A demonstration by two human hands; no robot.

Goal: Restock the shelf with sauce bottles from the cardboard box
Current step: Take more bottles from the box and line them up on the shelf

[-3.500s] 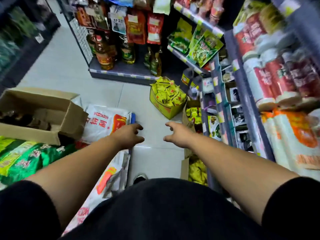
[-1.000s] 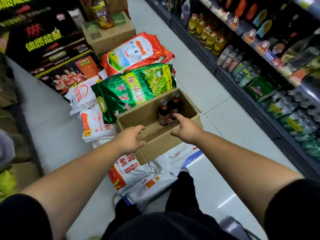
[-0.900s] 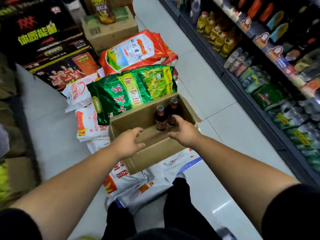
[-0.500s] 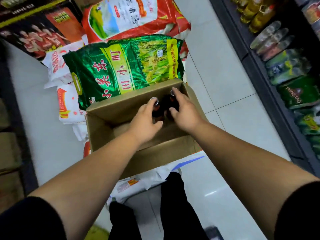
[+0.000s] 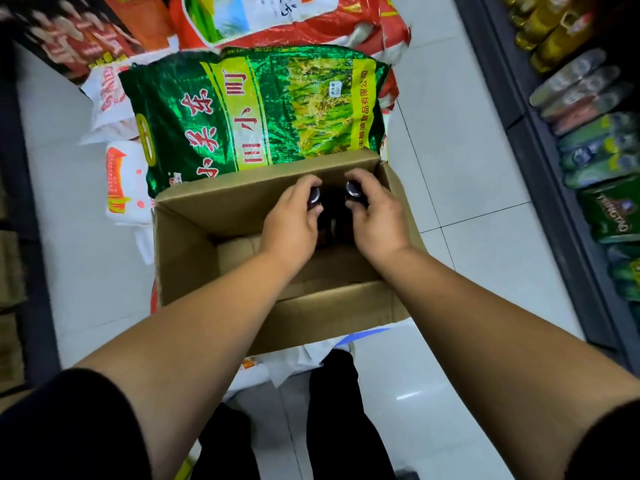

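White tiled floor (image 5: 467, 168) fills the aisle. Along the right side runs a dark shelf (image 5: 540, 174), its low tier stocked with green packets (image 5: 609, 209) near and yellow oil bottles (image 5: 547, 29) far. On the floor left of the aisle lies a pile of sacks: a red and white sack (image 5: 284, 19) farthest, a green rice sack (image 5: 256, 109) lying flat in front of it, and a white sack with red print (image 5: 124, 181) at the green one's left edge. An open cardboard box (image 5: 194, 237) sits just near of the green sack, its far wall touching it, with its near wall resting on crumpled white sacking. A person in black short sleeves and dark trousers stands at the box's near side, both bare forearms reaching down into it. Left hand (image 5: 291, 220): fingers curled round the neck of the left sauce bottle (image 5: 314, 195), dark cap showing between thumb and fingers. Right hand (image 5: 377, 220): fingers wrapped the same way round the neck of the right sauce bottle (image 5: 354, 189). Both bottles are dark, upright, side by side inside the box at its far right corner, close against the far wall. Whether their bases rest on the box floor cannot be told; the hands hide them.
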